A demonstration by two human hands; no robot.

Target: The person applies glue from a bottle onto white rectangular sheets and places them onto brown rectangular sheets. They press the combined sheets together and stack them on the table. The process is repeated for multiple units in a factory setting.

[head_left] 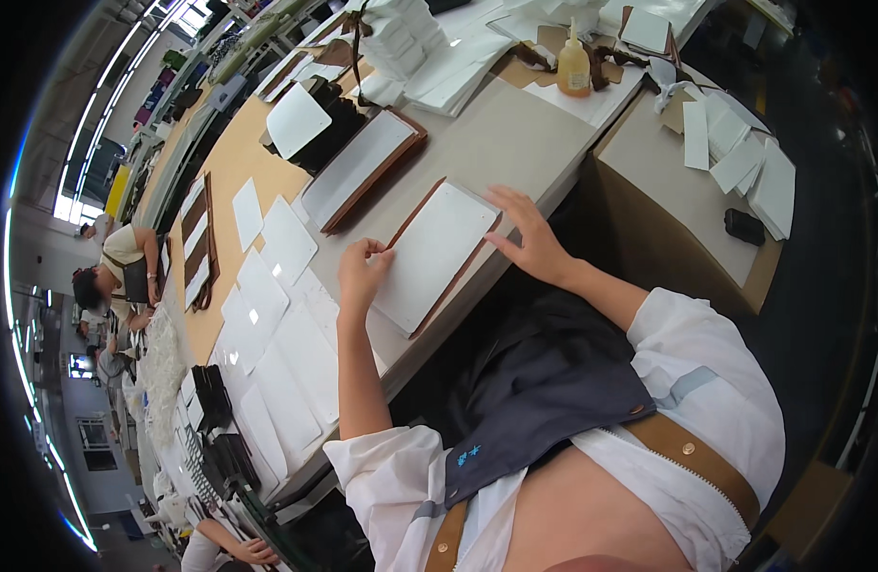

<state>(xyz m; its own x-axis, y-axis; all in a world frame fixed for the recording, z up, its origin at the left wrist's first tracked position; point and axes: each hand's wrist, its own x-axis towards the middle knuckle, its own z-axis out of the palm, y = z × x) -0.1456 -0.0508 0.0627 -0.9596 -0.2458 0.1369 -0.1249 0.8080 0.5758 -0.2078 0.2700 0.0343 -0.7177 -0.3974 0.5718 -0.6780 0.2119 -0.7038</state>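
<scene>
Two hands were seen, the left hand (362, 276) and right hand (529, 238). One glue bottle (573, 67) was counted, plus two brown-edged white panels (437, 255) (362, 167).

We can't see under the white panel (429, 253): brown backing (455, 278) shows only as a thin rim along its edges. Left hand (361, 276) is curled, fingertips tucked at the panel's edge, so grip on anything small is unreadable. Right hand (529, 238) covers the panel's far corner. Glue bottle (573, 67) label too small to make out. Stacks of white sheets (405, 38) run off the top edge, count unknown. Dark object (744, 226) on the side box: can't ID it. Co-workers (124, 272) at left are tiny, partly blurred. Hand at bottom edge (253, 551) cut off.
</scene>
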